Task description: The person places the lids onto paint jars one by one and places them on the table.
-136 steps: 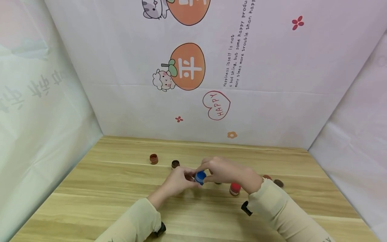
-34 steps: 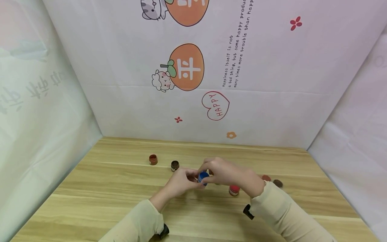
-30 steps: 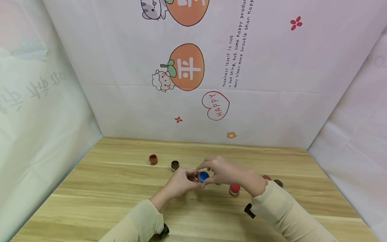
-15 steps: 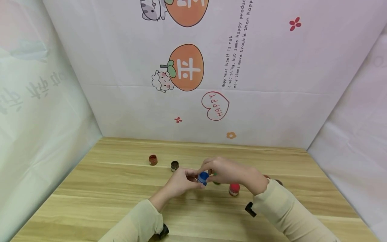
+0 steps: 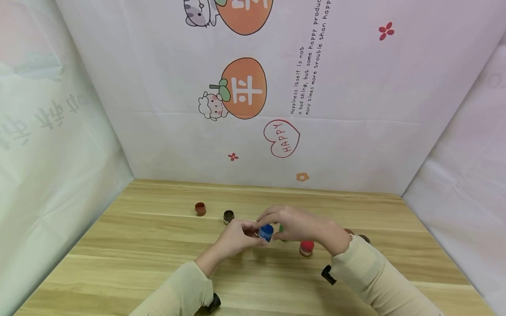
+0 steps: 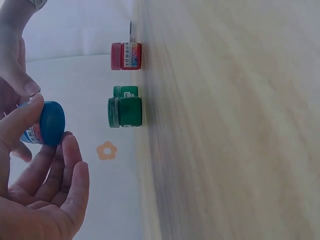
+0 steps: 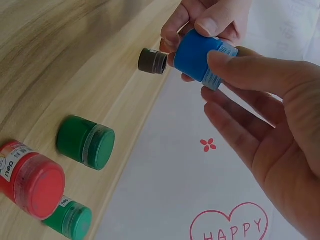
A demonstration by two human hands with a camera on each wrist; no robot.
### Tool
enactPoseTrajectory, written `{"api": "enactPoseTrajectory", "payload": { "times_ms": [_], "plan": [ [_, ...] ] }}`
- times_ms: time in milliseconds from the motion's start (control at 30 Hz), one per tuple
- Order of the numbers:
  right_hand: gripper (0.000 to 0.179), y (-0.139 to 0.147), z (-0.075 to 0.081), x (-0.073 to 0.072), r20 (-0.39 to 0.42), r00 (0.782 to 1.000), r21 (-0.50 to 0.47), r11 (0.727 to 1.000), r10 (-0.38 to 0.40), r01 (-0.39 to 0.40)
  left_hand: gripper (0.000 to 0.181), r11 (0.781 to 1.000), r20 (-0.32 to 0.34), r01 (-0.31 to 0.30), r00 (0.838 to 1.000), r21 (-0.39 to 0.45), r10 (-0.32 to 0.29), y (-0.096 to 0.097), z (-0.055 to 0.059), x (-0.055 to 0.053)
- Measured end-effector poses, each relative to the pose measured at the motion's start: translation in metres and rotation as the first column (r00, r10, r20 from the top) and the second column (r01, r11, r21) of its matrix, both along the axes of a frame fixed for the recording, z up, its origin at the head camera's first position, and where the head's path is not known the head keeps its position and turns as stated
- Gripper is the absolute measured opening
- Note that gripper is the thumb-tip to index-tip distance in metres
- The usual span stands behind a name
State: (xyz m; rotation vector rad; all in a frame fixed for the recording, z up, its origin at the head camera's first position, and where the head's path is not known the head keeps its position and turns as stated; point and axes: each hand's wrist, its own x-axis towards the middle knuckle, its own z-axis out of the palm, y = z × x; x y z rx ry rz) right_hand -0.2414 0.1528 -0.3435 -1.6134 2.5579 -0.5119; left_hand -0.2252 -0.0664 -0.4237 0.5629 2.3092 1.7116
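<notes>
A small blue paint jar (image 5: pixel 265 232) is held up over the table, between both hands. My left hand (image 5: pixel 235 237) grips its body from the left, thumb on the near side; the left wrist view shows the jar's blue base (image 6: pixel 53 123) past that thumb. My right hand (image 5: pixel 298 224) is at the jar's lid end, index finger over the far edge and thumb at the near right edge. From the right wrist view, its thumb lies on the blue jar (image 7: pixel 192 57) by the label, other fingers behind.
An uncovered reddish-brown jar (image 5: pixel 200 209) and an uncovered dark brown jar (image 5: pixel 228 217) stand at the back left. A red jar (image 5: pixel 306 248) and two green jars, one dark green (image 7: pixel 85 141), one lighter green (image 7: pixel 70 220), stand right. A brown disc (image 5: pixel 348 231) lies beyond the right forearm.
The blue jar has shifted slightly right since the first frame. My right fingers have loosened and turned on its top several times; my left hand keeps its grip.
</notes>
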Motion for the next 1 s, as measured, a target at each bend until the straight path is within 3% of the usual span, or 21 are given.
{"api": "enactPoseTrajectory", "payload": {
  "times_ms": [133,333,633,833,1000],
  "plan": [
    [0.034,-0.0006,-0.0006,0.0000,0.000,0.999,-0.031,0.999,0.042,-0.042,0.036,1.000,0.023,0.011,1.000,0.016,-0.011,-0.0004,0.0006,-0.0003],
    [0.034,-0.0004,-0.0020,-0.0004,0.022,0.999,-0.047,0.998,0.042,-0.040,0.038,1.000,0.051,0.006,0.999,0.030,-0.008,-0.0007,0.0004,0.0007],
    [0.037,0.0005,-0.0042,-0.0012,0.051,0.998,-0.071,0.997,0.037,-0.033,0.039,1.000,0.024,-0.019,1.000,0.003,0.019,-0.0005,0.0014,0.0029],
    [0.038,0.0014,-0.0058,-0.0010,0.039,0.999,-0.085,0.996,0.024,-0.021,0.039,0.996,0.001,-0.082,0.997,-0.045,0.082,0.0013,0.0039,0.0053],
    [0.039,0.0003,-0.0072,-0.0001,0.010,1.000,-0.093,0.996,0.015,-0.014,0.038,0.995,-0.022,-0.083,0.996,-0.053,0.082,0.0009,0.0033,0.0051]
  ]
}}
